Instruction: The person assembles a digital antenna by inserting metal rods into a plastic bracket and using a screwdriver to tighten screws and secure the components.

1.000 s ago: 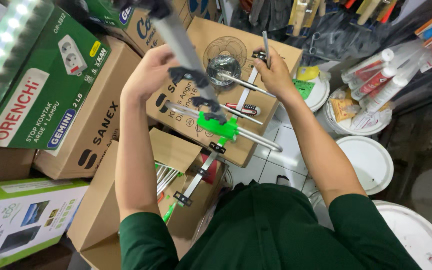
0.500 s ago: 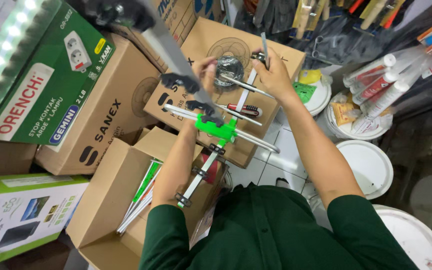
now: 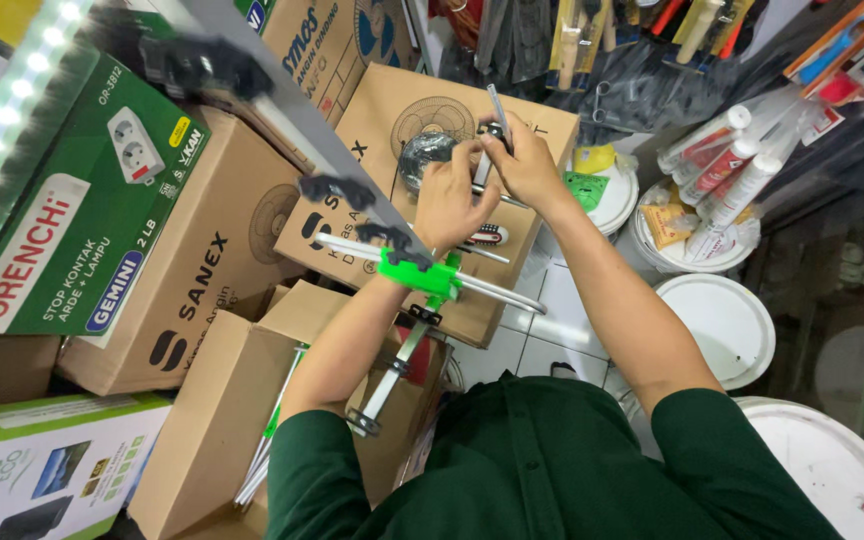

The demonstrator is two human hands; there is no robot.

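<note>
Antenna parts [image 3: 430,272], thin metal rods through a green clamp, lie across a cardboard box [image 3: 472,110] in front of the person. Both hands work at the far end: left hand [image 3: 452,200] closed around a dark round piece [image 3: 422,160], right hand [image 3: 522,160] pinching a short metal rod [image 3: 498,112]. The rods look joined already; the end piece seems unfinished. White buckets [image 3: 727,320] stand nearby.

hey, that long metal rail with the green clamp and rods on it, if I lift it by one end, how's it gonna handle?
The metal rail looks stiff, so it would probably not droop. Being long, with black brackets and a green clamp hung along it, it would likely feel end-heavy and want to swing. The thin rods stick out sideways and could snag the cardboard boxes beside it.
</note>
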